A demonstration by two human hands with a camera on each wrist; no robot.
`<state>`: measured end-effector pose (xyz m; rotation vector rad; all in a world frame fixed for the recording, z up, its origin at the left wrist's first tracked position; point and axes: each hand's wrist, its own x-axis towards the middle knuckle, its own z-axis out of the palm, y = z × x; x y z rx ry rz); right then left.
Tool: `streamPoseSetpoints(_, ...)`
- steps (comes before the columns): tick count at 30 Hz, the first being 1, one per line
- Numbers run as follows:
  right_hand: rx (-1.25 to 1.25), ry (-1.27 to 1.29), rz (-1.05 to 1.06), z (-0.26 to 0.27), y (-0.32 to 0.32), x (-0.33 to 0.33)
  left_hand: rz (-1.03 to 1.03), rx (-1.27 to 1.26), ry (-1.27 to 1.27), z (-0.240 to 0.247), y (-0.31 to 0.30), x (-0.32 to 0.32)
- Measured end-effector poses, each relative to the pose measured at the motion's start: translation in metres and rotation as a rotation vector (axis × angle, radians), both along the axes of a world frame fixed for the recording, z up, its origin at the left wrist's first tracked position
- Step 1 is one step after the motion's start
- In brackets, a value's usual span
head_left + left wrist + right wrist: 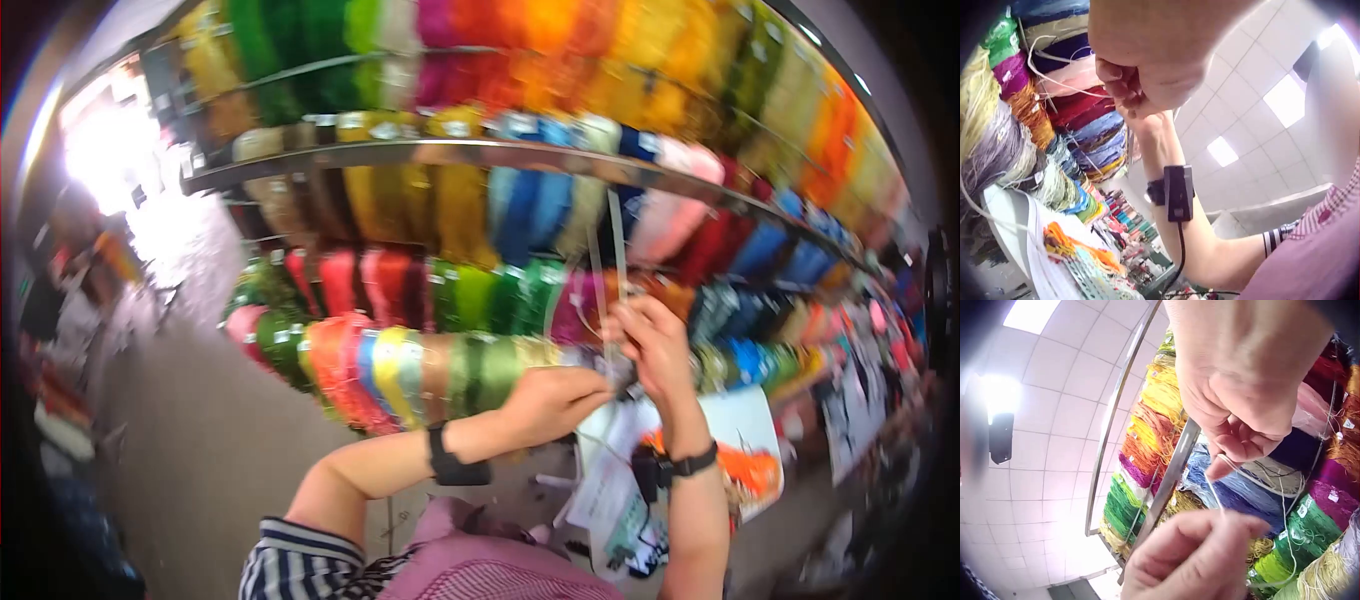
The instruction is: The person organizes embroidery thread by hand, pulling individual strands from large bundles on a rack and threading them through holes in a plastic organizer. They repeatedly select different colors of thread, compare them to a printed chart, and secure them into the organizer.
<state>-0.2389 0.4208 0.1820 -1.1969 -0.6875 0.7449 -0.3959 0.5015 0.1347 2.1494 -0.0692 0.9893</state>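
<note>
Right, fingers of right hand [650, 345] curled tight, pinching thin white cord [1215, 490]; fingers of left hand [560, 405] also closed, pinching same cord just below. Cord stretches between both hands, loose loop beside them, in front of multicoloured thread hanks [465, 215] by silver metal rail [450, 152]. Orange thread bundle [750, 468] lies lower, on white surface [738, 410].

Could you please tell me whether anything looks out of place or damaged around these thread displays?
Nothing looks clearly damaged. Only the orange thread seems a little untidy, lying loose on the white surface, while the colored hanks hang in rows.
</note>
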Motion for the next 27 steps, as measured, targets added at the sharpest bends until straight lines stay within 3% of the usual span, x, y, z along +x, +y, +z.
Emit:
streamPoseSetpoints(2,0.017,-0.018,0.046,0.006,-0.006,-0.002,-0.116,0.048,0.083,-0.004,-0.008,-0.013)
streamPoseSetpoints(6,0.08,-0.079,0.048,0.004,-0.021,-0.006,-0.134,0.119,0.204,-0.021,-0.011,-0.026)
streamPoseSetpoints(12,-0.167,-0.323,0.057,-0.044,-0.051,-0.025,-0.124,-0.013,0.091,-0.024,-0.021,-0.036)
streamPoseSetpoints(14,-0.189,-0.212,0.093,-0.053,-0.064,-0.045,-0.123,-0.056,0.087,-0.027,-0.024,-0.039)
streamPoseSetpoints(17,-0.009,0.274,0.16,-0.062,-0.094,-0.072,-0.129,-0.183,0.241,-0.031,-0.034,-0.045)
streamPoseSetpoints(21,-0.019,0.097,0.1,-0.078,-0.117,-0.07,-0.252,-0.147,0.148,-0.023,-0.049,-0.047)
streamPoseSetpoints(25,0.1,0.23,0.121,-0.071,-0.127,-0.085,-0.397,-0.104,0.045,-0.022,-0.056,-0.034)
streamPoseSetpoints(27,0.108,0.206,0.12,-0.065,-0.129,-0.089,-0.451,-0.157,0.146,-0.017,-0.059,-0.032)
